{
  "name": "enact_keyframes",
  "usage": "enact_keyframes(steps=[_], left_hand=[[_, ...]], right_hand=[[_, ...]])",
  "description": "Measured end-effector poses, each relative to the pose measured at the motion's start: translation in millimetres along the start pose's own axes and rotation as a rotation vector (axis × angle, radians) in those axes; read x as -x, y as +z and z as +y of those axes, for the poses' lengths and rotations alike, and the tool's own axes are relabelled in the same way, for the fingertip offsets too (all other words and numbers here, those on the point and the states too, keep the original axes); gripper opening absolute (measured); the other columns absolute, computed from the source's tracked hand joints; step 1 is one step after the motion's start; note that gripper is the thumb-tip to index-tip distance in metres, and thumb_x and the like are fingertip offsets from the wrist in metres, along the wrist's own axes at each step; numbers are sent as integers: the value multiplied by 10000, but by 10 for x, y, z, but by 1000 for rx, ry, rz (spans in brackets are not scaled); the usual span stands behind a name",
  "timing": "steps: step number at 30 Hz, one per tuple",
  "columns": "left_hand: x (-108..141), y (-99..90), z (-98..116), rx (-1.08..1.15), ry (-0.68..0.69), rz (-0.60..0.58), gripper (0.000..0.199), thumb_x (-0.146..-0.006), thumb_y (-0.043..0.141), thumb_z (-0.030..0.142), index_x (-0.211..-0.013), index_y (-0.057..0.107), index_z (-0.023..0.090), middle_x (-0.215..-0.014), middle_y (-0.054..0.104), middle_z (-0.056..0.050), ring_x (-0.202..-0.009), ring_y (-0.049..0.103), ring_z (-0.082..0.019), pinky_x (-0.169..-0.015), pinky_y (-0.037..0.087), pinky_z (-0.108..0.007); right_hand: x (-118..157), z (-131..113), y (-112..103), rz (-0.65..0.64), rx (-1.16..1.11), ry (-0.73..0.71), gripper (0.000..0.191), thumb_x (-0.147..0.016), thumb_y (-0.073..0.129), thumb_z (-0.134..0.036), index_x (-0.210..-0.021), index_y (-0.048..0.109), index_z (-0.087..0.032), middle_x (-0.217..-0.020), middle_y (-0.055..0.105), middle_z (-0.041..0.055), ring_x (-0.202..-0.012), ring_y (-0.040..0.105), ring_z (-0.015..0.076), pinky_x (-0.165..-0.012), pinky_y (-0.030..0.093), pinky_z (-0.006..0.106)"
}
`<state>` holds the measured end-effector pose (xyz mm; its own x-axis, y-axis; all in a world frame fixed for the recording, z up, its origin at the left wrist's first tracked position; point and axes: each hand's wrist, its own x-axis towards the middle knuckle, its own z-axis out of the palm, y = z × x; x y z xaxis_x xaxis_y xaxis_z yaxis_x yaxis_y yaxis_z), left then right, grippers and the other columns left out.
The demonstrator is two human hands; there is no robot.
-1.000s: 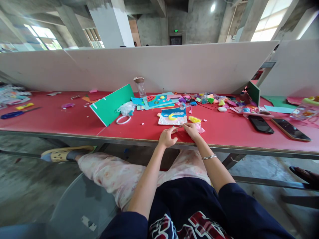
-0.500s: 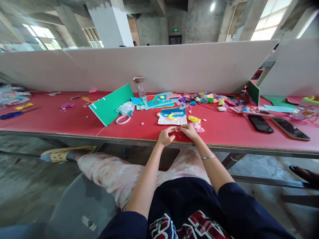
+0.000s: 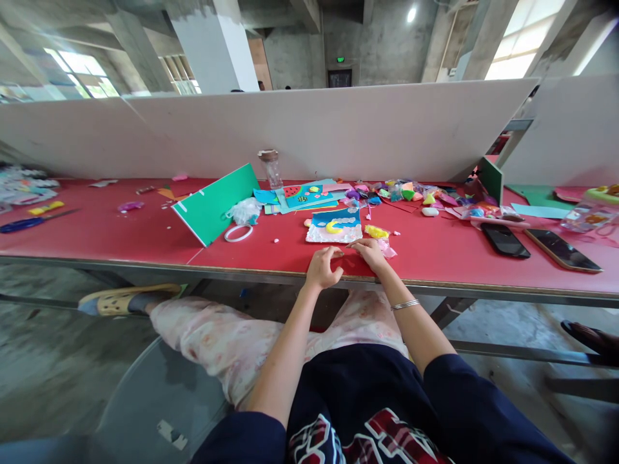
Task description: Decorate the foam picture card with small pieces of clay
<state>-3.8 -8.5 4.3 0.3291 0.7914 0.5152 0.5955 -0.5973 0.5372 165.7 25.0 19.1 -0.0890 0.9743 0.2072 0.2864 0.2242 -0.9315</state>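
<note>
Blue and white, the card (image 3: 345, 236) lies flat on the red bench (image 3: 271, 259) at twelve o'clock from the hands, a yellow crescent (image 3: 331, 227) on its face. Its near edge sits just beyond the fingertips. The left hand (image 3: 324, 265) is spread at the thumb, which stands apart from bent fingers with nothing showing in the gap. The right hand (image 3: 369, 253) reaches toward ten o'clock with fingers stretched out and lowered; whether its grip is pinching anything cannot be told, as any piece there is too small to make out. The step in hand looks like close fingertip work, perhaps shaping a small bit of soft stuff for the card. The next move, as I judge it, calls for the fingertips to meet lightly, staying off the card's near edge so that its raised surface is not dented. A yellow packet (image 3: 377, 232) lies at one o'clock from the right hand, a pink packet (image 3: 385, 249) just beside that hand at three. Farther off are a white ring (image 3: 227, 237) at nine o'clock and a heap of coloured packets (image 3: 416, 194) toward two.
</note>
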Motion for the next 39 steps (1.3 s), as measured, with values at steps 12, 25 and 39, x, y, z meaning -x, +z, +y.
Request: enact_keyframes(steps=[12,25,39], left_hand=[[-4,21,-115,149,-22,67,336,-599,492,152,-932,493,196,-957,640,-53,-928,622,-213,-858,483,-360],[56,72,-8,-283,132,22,173,-656,508,215,-812,434,202,-835,583,-70,-1104,495,-274,-938,361,-416],[81,81,15,-337,112,41,150,-681,520,268,-788,438,201,-805,571,-64,-963,542,-261,-892,372,-409]], right_hand=[[-24,83,24,-1,-44,1,297,-660,480,-308,-736,699,-122,-759,684,57,-755,582,181,-682,425,265],[-17,50,20,6,-29,21,252,-662,486,-284,-707,688,-140,-812,697,63,-820,597,189,-752,433,276],[-35,92,37,24,-22,31,252,-656,495,-296,-706,695,-150,-787,695,52,-752,584,182,-664,428,266]])
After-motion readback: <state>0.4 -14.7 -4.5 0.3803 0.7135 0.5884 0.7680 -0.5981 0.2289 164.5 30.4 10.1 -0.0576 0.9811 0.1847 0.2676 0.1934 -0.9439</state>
